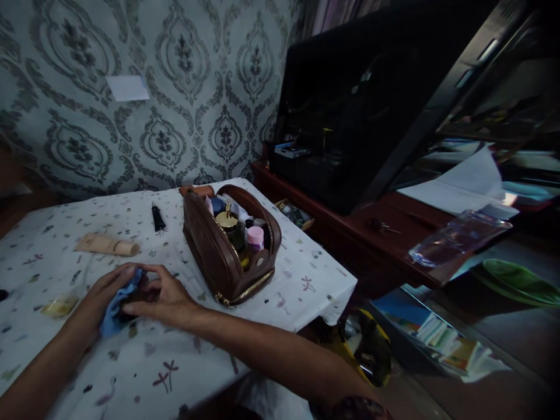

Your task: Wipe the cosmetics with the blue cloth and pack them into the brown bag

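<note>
My left hand (pixel 101 294) grips a blue cloth (pixel 112 315) on the table. My right hand (pixel 164 297) meets it, fingers closed on a small dark object (pixel 133 297) that the cloth partly wraps; what it is cannot be told. Just right of my hands stands an open brown toiletry bag (pixel 219 256) filled with several bottles and jars, among them a gold-capped bottle (pixel 226 220) and a pink-capped one (pixel 255 236).
On the patterned tablecloth (pixel 144 356) lie a beige tube (pixel 107 245), a small black tube (pixel 158 218) and a yellowish clear item (pixel 59 306). To the right stand a dark wooden cabinet (pixel 394 233) with a black screen (pixel 363 99), papers and a clear box (pixel 455 236).
</note>
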Demonstrator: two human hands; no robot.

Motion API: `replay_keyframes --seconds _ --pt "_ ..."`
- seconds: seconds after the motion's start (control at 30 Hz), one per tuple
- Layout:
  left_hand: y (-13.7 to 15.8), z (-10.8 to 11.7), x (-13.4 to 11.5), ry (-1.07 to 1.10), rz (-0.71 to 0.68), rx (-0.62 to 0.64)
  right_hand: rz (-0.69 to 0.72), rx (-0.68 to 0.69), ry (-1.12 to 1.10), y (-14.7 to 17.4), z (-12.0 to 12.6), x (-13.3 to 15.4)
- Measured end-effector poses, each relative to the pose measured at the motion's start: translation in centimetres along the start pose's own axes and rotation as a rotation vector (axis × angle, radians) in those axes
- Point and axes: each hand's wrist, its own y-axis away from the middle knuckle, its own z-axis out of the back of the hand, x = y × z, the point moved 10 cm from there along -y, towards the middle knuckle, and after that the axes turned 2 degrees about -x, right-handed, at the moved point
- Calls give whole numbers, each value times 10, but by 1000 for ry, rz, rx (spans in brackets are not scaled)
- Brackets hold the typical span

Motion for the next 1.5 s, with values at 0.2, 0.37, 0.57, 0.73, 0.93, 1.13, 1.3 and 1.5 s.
replay_keyframes --seconds 0.2,0.37,0.57,0.73,0.93,1.13,1.3,1.5 --pt "1 -6 2 -11 -90 -7 -124 -181 -432 -9 11 -25" --pt "7 -11 -13 -278 -327 36 -142 -181 -516 -8 11 -24" --pt "19 -13 -35 -535 -628 -24 -189 -207 -695 -7 10 -26" --pt "28 -20 -44 -631 -730 -36 -287 -108 -710 -6 2 -28" --pt "33 -25 -52 -656 -750 -26 -333 -41 -687 -2 -2 -20" --pt "35 -27 -60 -587 -675 -48 -310 19 -707 -3 -5 -17" --pt "36 -29 -64 -510 -621 -79 -274 40 -715 -5 -5 -13" --pt "33 -23 -62 -415 -602 -139 -248 26 -730 -7 -3 -11"
